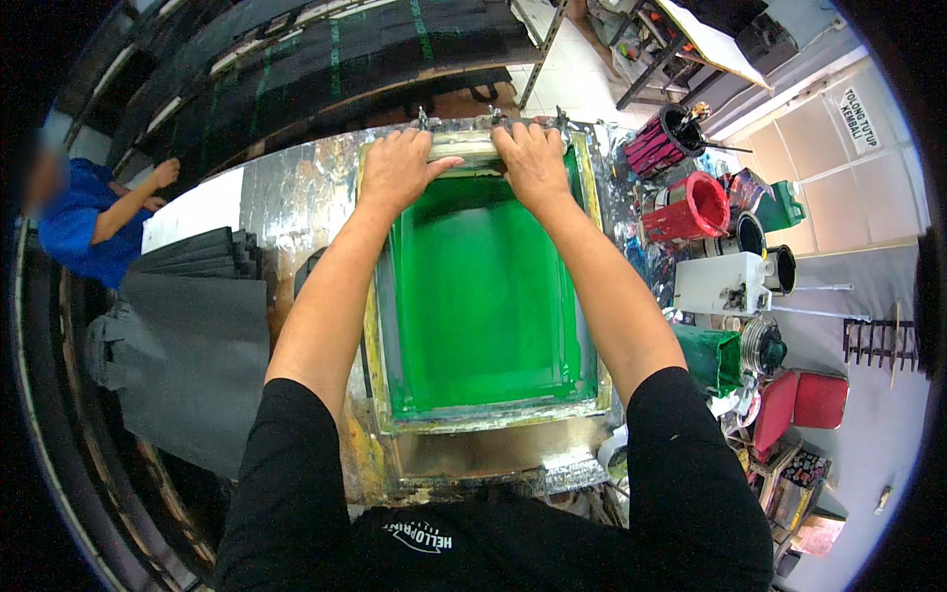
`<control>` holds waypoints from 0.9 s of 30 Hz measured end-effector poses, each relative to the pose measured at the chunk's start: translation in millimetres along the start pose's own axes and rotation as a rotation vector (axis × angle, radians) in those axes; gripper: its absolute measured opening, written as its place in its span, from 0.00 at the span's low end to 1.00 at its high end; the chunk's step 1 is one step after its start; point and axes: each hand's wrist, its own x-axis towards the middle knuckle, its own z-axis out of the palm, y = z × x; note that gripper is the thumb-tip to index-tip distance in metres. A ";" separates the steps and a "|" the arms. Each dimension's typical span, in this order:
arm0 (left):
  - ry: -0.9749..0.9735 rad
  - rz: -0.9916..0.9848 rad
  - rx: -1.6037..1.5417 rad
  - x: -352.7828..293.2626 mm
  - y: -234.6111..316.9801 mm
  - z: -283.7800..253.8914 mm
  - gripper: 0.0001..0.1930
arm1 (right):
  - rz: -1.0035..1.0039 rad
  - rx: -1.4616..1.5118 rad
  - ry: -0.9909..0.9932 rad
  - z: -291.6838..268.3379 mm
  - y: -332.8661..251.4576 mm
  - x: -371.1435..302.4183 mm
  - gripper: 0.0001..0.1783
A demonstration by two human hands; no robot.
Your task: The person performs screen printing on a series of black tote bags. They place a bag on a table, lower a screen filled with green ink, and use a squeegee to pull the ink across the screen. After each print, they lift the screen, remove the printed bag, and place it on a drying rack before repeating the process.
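Both my arms reach forward over a screen-printing frame (380, 419) with a worn, yellowish rim and bright green mesh (483, 296). A pale squeegee (464, 148) lies crosswise at the frame's far end. My left hand (397, 170) is closed over its left part, the thumb pointing inward. My right hand (536, 166) grips the right part, fingers curled over the top. The blade's lower edge is partly hidden, and a dark green band of ink shows on the mesh just in front of it. Metal clamps (496, 116) stand behind the squeegee at the far edge.
Dark sheets (197, 335) are stacked at the left, near a white sheet (202, 209). A person in blue (99, 222) stands beyond. Along the right are a pink-black bucket (659, 143), a red bucket (681, 212), a white jerrycan (715, 286) and a green container (712, 355). Racks (365, 54) fill the back.
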 end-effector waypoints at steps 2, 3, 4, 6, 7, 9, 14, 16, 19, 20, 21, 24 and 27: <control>0.023 0.008 -0.041 -10.4 6.8 -7.5 0.33 | 0.001 0.030 0.045 -4.9 -4.9 -16.6 0.15; 0.007 0.004 -0.044 -20.5 14.8 -12.5 0.33 | 0.000 0.030 0.028 -9.5 -8.7 -28.9 0.15; -0.002 0.002 -0.043 -30.4 23.0 -19.4 0.33 | 0.000 0.028 0.019 -18.1 -12.6 -38.4 0.15; -0.040 -0.012 -0.040 -54.6 35.5 -30.1 0.33 | -0.011 0.025 -0.058 -33.3 -23.1 -60.6 0.15; -0.032 0.004 -0.070 -67.6 42.3 -38.6 0.33 | -0.006 0.024 -0.068 -42.1 -29.4 -73.7 0.14; -0.035 -0.028 -0.034 -93.0 64.6 -52.6 0.32 | 0.007 0.013 -0.085 -55.1 -38.0 -102.5 0.14; -0.013 -0.005 -0.029 -165.6 110.5 -92.4 0.32 | 0.012 0.050 -0.154 -101.4 -69.3 -180.3 0.14; -0.011 0.007 -0.024 -189.6 129.7 -106.6 0.32 | 0.029 0.088 -0.137 -117.8 -79.9 -214.3 0.14; -0.032 0.021 -0.029 -233.5 157.7 -131.7 0.33 | 0.003 0.101 -0.119 -149.8 -96.3 -258.7 0.14; -0.040 0.011 -0.029 -245.4 167.2 -139.3 0.33 | 0.007 0.105 -0.133 -159.3 -100.9 -272.0 0.14; -0.049 0.003 -0.030 -258.5 179.0 -146.9 0.33 | 0.011 0.109 -0.148 -169.5 -105.4 -287.1 0.14; -0.101 -0.032 0.004 -293.2 191.9 -161.1 0.34 | -0.010 0.190 -0.099 -173.9 -122.8 -314.9 0.14; -0.070 -0.046 -0.074 -278.8 185.8 -156.5 0.34 | -0.017 0.160 -0.097 -171.9 -110.1 -290.4 0.18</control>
